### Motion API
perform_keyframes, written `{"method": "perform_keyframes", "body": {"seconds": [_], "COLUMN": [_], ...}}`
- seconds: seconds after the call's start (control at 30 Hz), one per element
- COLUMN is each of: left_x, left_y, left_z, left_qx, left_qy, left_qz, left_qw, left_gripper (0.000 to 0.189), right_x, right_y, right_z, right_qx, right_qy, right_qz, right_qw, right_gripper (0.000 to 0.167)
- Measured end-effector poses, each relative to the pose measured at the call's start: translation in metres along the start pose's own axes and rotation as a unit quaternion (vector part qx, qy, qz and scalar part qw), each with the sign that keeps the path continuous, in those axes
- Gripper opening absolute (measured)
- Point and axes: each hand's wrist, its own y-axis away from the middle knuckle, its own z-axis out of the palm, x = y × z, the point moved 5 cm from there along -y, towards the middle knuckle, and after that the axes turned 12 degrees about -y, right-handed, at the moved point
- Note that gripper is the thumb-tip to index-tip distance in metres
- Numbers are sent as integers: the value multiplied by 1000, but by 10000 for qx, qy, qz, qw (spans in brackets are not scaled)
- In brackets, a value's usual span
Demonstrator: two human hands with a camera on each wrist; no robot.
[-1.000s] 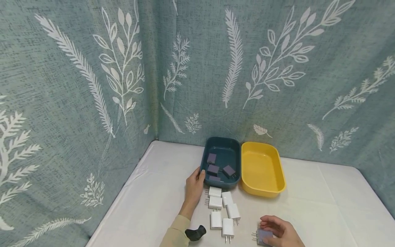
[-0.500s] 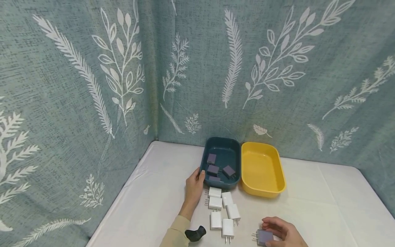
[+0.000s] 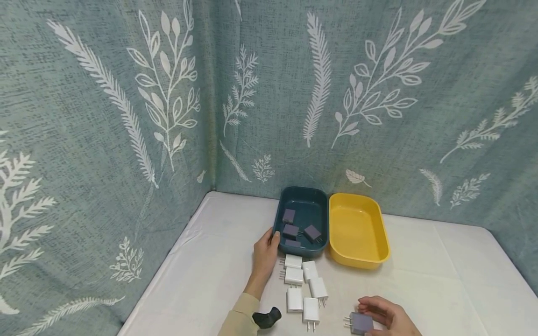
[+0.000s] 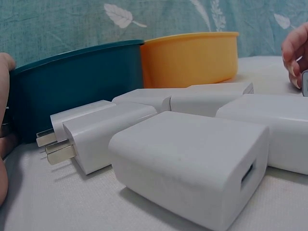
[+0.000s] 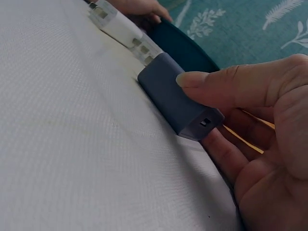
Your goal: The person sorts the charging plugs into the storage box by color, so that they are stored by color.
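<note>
My left hand (image 3: 265,252) rests against the near left side of the dark teal tray (image 3: 310,200), its fingers at the outer wall and rim. Inside that tray lie several purple-grey plug chargers (image 3: 312,232). At the front right, another purple-grey charger (image 3: 361,323) lies on the table with its prongs to the left. Loosely curved around its right end is my right hand (image 3: 391,317); in the head view the fingertips stand off from it. In the right wrist view the thumb (image 5: 207,85) overlaps the charger's face, and its port end faces the camera.
Several white plug chargers (image 3: 294,299) lie in a group in front of the teal tray, prongs pointing different ways. A yellow tray (image 3: 382,228) stands directly right of it. A black curved object (image 3: 266,318) shows by my left sleeve. Leaf-patterned curtains (image 3: 269,93) enclose the table.
My right hand has shifted slightly right, and its thumb has drawn back from over the purple-grey charger toward its right edge. The charger and my left hand stay where they were.
</note>
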Motion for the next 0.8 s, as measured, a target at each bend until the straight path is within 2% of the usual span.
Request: {"method": "perform_keyframes", "body": {"seconds": [0.13,0.3,0.37,0.57,0.8], "left_x": [0,0,0,0,-1], "left_y": [1,1,1,1,0], "left_z": [0,0,0,0,0], "left_qx": [-17,-29,-26,16,12], "left_qy": [25,25,14,-13,-6], "left_qz": [-20,-49,-42,18,37], "left_qw": [10000,10000,10000,10000,10000], "left_gripper": [48,48,48,48,48], "right_x": [0,2,2,4,6], "right_y": [2,3,3,3,1], "right_z": [0,-1,-1,-2,-1], "right_qx": [158,663,842,1187,1430], "right_qy": [-160,-479,-439,-260,-440], "right_qz": [156,760,864,928,912], "right_qw": [9996,9938,9917,9882,9845], "right_gripper": [61,58,60,66,66]}}
